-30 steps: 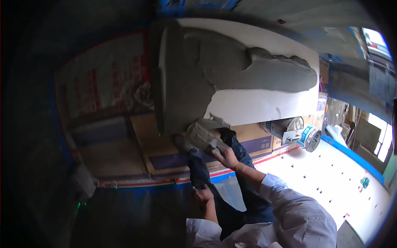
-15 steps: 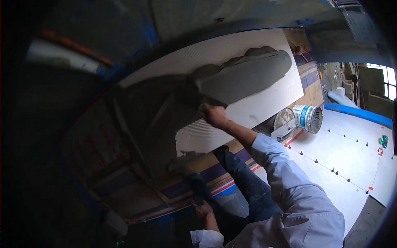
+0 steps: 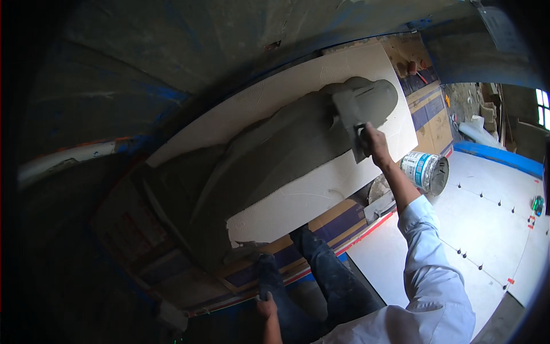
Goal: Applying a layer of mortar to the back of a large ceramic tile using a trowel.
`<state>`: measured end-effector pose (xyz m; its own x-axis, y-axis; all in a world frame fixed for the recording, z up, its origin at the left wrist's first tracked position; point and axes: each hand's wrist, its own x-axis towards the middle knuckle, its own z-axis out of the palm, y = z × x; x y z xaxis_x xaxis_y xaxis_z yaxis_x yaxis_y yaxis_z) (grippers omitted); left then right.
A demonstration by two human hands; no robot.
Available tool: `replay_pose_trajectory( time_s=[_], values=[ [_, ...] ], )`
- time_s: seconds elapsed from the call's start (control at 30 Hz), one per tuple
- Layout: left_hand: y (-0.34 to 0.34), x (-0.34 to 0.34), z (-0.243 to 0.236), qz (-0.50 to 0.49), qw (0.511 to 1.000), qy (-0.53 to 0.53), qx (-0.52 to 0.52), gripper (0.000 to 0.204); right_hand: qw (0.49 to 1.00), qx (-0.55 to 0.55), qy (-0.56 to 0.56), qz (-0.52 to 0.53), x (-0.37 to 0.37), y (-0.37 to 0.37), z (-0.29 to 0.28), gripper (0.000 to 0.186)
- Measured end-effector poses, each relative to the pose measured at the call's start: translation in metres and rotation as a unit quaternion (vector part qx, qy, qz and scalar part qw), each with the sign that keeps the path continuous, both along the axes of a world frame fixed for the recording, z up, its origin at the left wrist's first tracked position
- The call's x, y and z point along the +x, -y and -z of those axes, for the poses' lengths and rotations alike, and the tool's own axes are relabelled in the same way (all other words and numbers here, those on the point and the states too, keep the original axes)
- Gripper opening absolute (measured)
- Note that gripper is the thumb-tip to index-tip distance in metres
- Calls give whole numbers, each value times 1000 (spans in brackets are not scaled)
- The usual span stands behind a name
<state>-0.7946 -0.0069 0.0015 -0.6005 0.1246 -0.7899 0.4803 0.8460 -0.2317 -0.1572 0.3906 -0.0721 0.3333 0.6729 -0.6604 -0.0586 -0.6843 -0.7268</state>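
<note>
My right hand (image 3: 376, 145) is closed round the handle of a flat metal trowel (image 3: 347, 117). The trowel's blade lies on a thick layer of wet grey mortar (image 3: 292, 146) toward the right end of a large pale slab (image 3: 275, 211). Fine ridges show on the slab's bare surface. Mortar runs from the slab's right end to its dark left end. My left hand (image 3: 267, 306) is low, beside my left trouser leg, with its fingers curled; whether anything is in them is hidden.
A white and blue bucket (image 3: 424, 171) stands right of the slab, beside a second trowel (image 3: 380, 206). Cardboard (image 3: 432, 123) lies under and around the slab. Pale floor tiles (image 3: 447, 221) with several dark spacers spread to the right. A rough dark wall (image 3: 229, 46) borders the far side.
My right hand has swept the trowel rightward and away across the mortar, from the slab's middle toward its right end. The mortar there looks reshaped. My left hand has shifted slightly left and down.
</note>
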Motion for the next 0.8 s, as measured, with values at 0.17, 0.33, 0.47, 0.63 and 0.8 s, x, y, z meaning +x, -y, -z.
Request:
replay_pose_trajectory(
  time_s=[0.17,0.33,0.47,0.63,0.8],
  values=[
    [-44,48,0,-20,990,100,93,65,940,45,-181,287,34,-49,26,57],
    [-87,75,-8,79,996,36,28,66,922,-7,-310,233,-128,-37,63,58],
    [-93,47,-4,128,992,3,-7,69,934,-31,-309,179,-283,-40,47,62],
    [-95,13,9,122,991,46,7,66,955,-44,-269,117,-456,-38,47,63],
    [-95,-20,8,152,986,34,61,65,965,-39,-258,20,-586,-54,46,63]
  ],
)
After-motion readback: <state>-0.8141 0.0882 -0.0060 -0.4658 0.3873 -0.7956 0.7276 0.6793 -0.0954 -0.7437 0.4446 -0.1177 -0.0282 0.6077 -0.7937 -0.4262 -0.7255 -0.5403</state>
